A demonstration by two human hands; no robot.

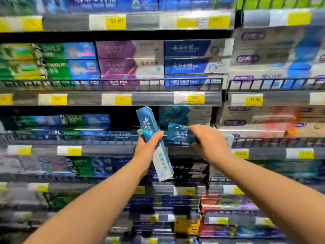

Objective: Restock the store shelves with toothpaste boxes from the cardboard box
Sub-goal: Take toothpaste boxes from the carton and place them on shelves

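- The long teal-blue cardboard toothpaste box (147,121) stands tilted, nearly upright, in front of the third shelf, held around its middle.
- A second teal toothpaste box (176,133) points end-on at the shelf's black wire front rail (105,138), beside the dark gap (121,120) it likely belongs in.
- Both look light, stiff and glossy. The thin card probably dents at the corners, so gripping the long narrow sides near mid-length seems best.
- The left hand (146,152) has fingers and thumb wrapped round the tilted box.
- The right hand (209,141) pinches the second box's near end.
- Matching teal stacked boxes (175,115) sit behind; the source carton is out of view.
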